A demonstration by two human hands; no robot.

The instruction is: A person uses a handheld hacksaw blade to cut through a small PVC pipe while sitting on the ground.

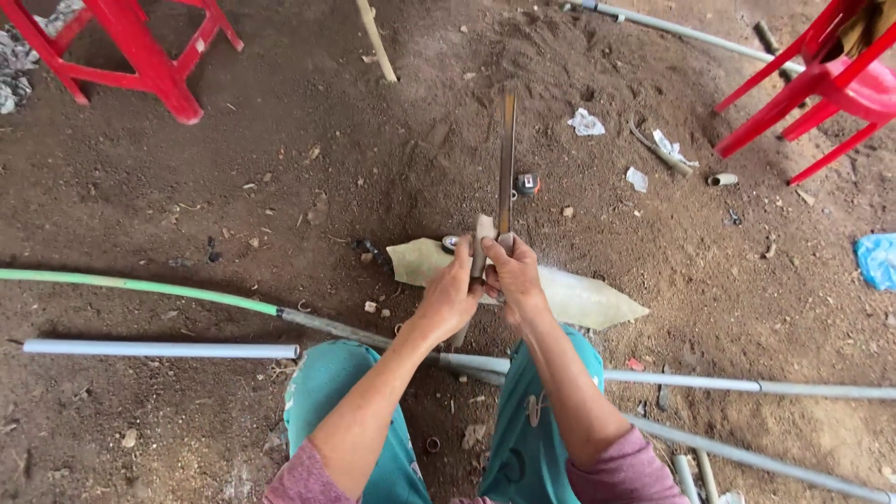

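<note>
on the bare brown dirt, everything placed relative to the pale sack:
ground: dirt floor (233, 187) of loose brown earth, scattered with scraps, spreading out on every side of the sack.
red stools: one red stool (140, 47) far up and left of the sack; a red chair (821, 84) far up and right of it.
pipes: a green-and-grey pipe (140, 286) runs in from the left, passing just below the sack; a white pipe (159, 350) lies lower left of it; long grey pipes (747, 385) stretch away lower right.
trousers: teal trousers (327, 392), knees apart, just below the sack.
pale sack: flat tan sack (579, 299) lying on the dirt, partly covered by both hands.
metal strip: long, narrow metal strip (507, 159) rising from above the sack's middle and pointing away from the person, its near end in the right hand.
left hand: left hand (453, 294) over the sack's left half, fingers curled tight around a short wooden piece (483, 245) that stands just left of the strip.
right hand: right hand (513, 275) over the sack's middle, fingers closed around the strip's near end, touching the left hand.
blue bag: crumpled blue bag (877, 259) far right of the sack.
tape measure: small tape measure (527, 184) above the sack, just right of the strip.
paper scraps: white paper scraps (586, 122) up and right of the sack.
</note>
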